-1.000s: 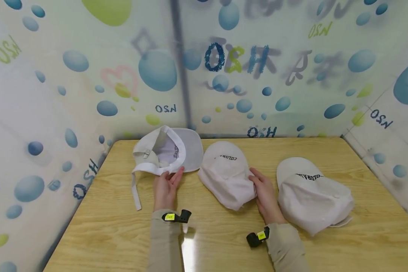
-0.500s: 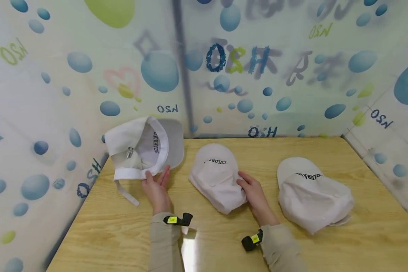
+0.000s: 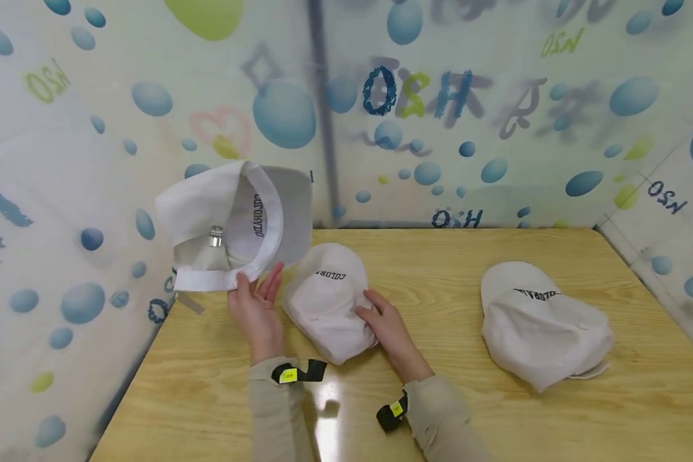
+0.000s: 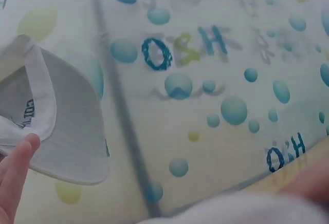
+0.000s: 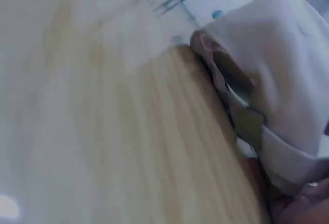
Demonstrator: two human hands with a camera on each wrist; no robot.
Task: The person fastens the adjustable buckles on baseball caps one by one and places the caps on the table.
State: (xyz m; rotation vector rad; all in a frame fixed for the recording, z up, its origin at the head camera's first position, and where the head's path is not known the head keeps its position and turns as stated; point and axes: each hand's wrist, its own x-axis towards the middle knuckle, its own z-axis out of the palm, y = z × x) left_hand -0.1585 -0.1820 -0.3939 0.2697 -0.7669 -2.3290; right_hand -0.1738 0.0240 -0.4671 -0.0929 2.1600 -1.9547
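My left hand (image 3: pixel 258 317) grips the sweatband of a white baseball cap (image 3: pixel 208 192), held up at the left. Its hollow inside faces me, with a metal buckle and dark lettering showing and the strap end hanging down. In the left wrist view my fingertip (image 4: pixel 32 141) presses on the band, with the pale brim (image 4: pixel 74 116) beyond it. A second white cap (image 3: pixel 326 308), lettered in black on the front, sits on the table close to the right of the first. My right hand (image 3: pixel 395 333) holds its right edge. In the right wrist view, this cap's back opening (image 5: pixel 234 72) shows.
A third white cap (image 3: pixel 545 340) lies crumpled at the right of the wooden table (image 3: pixel 439 269). Behind the table's far edge hangs a curtain (image 3: pixel 358 167) with blue and green bubbles. Similar walls close in at both sides.
My left hand has lifted its cap off the table, up and to the left. My right hand has slid the second cap leftward. The third cap stays put.
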